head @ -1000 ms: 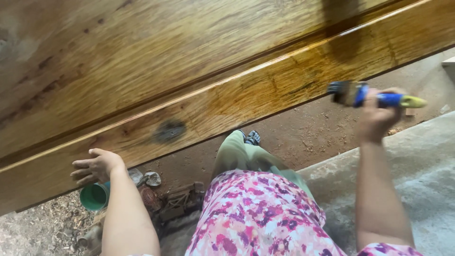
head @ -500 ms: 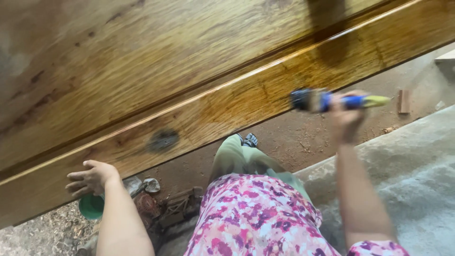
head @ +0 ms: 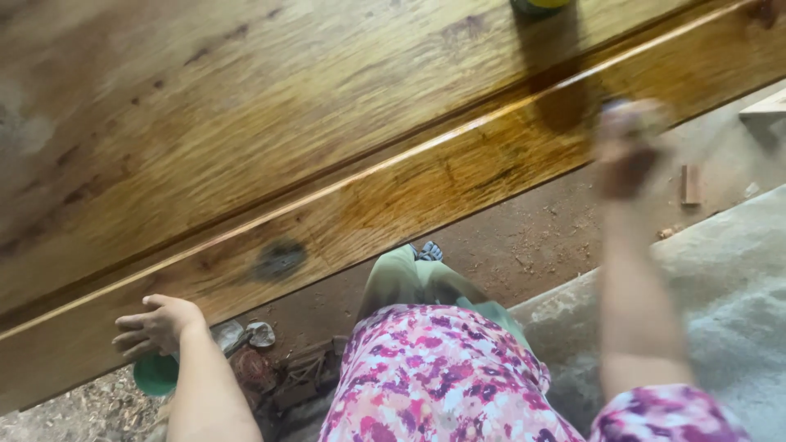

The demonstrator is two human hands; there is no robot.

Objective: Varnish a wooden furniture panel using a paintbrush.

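The fingers (head: 131, 334) of the left hand (head: 155, 326) are curled loosely together and are rested against the lower edge of a long varnished wooden slab (head: 344, 155). A green cup (head: 155, 375) is seen just below that hand; whether it is gripped or only lies beneath cannot be told. The right hand (head: 626, 147) is blurred by motion, so the state of its fingers cannot be told, and what is held in it cannot be made out. It is raised at the slab's near edge, over a dark wet patch (head: 565, 94) on the wood. The slab is laid slantwise across the upper picture, with a dark knot (head: 280, 259) in its lower band. A pink flowered garment (head: 442, 381) and green trousers (head: 409, 282) are seen below, above a dirt floor (head: 524, 245) strewn with sawdust. A grey concrete surface (head: 737, 311) is seen at the right, and a small wood block (head: 690, 184) lies near it.
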